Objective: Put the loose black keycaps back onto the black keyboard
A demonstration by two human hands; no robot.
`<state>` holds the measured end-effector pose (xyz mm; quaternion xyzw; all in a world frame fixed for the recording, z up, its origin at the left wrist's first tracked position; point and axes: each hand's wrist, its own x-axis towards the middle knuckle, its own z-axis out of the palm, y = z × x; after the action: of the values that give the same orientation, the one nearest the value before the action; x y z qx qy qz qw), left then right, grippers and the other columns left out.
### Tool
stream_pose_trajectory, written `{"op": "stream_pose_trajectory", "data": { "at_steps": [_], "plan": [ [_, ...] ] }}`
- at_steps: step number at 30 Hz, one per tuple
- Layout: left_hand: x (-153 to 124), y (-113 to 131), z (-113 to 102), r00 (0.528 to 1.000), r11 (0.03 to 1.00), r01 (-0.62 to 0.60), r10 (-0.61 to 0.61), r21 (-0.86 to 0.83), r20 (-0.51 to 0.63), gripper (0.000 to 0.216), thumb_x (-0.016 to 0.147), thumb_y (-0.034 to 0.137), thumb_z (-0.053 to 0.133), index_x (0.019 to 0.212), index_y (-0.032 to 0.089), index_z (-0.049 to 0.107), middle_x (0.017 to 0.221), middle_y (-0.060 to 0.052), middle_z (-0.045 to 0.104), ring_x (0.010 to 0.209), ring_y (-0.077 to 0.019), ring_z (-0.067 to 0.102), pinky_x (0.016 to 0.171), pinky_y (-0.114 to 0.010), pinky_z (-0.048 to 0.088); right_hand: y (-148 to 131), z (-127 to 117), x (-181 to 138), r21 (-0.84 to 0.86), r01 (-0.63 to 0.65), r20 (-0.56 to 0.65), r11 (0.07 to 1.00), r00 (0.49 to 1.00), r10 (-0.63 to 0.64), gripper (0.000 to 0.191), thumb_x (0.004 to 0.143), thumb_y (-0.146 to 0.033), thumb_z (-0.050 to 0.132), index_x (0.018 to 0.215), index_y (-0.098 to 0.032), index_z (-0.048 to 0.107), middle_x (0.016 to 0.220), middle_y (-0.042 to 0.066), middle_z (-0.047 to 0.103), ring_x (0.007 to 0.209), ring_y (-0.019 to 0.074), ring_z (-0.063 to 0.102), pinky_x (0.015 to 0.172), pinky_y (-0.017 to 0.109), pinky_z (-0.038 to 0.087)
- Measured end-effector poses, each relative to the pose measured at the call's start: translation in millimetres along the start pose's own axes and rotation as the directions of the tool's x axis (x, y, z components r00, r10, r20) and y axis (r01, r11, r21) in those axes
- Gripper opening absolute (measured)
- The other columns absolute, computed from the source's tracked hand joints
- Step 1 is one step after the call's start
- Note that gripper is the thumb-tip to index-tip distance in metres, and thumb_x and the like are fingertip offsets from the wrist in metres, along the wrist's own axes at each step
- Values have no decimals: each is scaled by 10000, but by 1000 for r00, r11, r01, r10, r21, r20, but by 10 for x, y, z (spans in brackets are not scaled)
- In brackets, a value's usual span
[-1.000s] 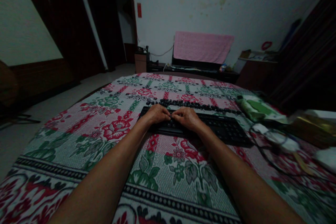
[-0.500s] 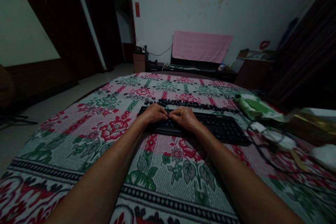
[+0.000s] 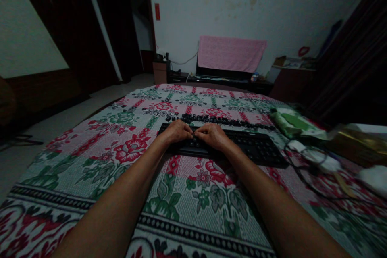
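I have the left hand (image 3: 178, 131) and right hand (image 3: 214, 135) side by side over the keyboard (image 3: 260, 148), which lies on the tablecloth (image 3: 193, 193), extending right past them. Loose keys (image 3: 223, 120) lie just beyond both hands; well to their right I see a cable (image 3: 299, 175), packet (image 3: 294, 123) and box (image 3: 356, 145).

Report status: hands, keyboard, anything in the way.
Left hand, right hand close together over left half of keyboard; grip unclear. Loose keycaps behind it. Black cable by its right end, clear of hands.
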<state>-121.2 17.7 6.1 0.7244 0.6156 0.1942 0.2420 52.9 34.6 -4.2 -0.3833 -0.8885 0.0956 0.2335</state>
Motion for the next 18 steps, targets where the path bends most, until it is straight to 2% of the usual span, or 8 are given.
{"op": "stream_pose_trajectory", "data": {
  "at_steps": [4,8,18],
  "plan": [
    [2,-21,-11,999,1000,-11,11,-2,32,294,582,321,570,828,198,675,631,28,626,573,-95,515,510,-188,361,-14,11,4,-12,-13,-15,1000,1000,13,214,730,-303,498,825,-238,679,750,11,655,714,129,560,620,204,375],
    [8,-36,-1,1000,1000,-14,14,1,17,284,583,318,571,819,200,677,638,28,628,574,-94,515,503,-188,354,-45,4,3,-21,-50,-12,999,999,49,209,726,-305,500,811,-241,680,743,6,656,693,124,560,596,200,371],
    [29,-28,34,1000,1000,5,-5,-13,-2,289,562,324,605,823,220,676,653,35,639,605,-94,537,547,-187,376,-11,-13,-1,32,-26,7,999,1000,26,209,721,-252,492,799,-219,683,748,6,660,696,120,567,593,188,377]
  ]
}}
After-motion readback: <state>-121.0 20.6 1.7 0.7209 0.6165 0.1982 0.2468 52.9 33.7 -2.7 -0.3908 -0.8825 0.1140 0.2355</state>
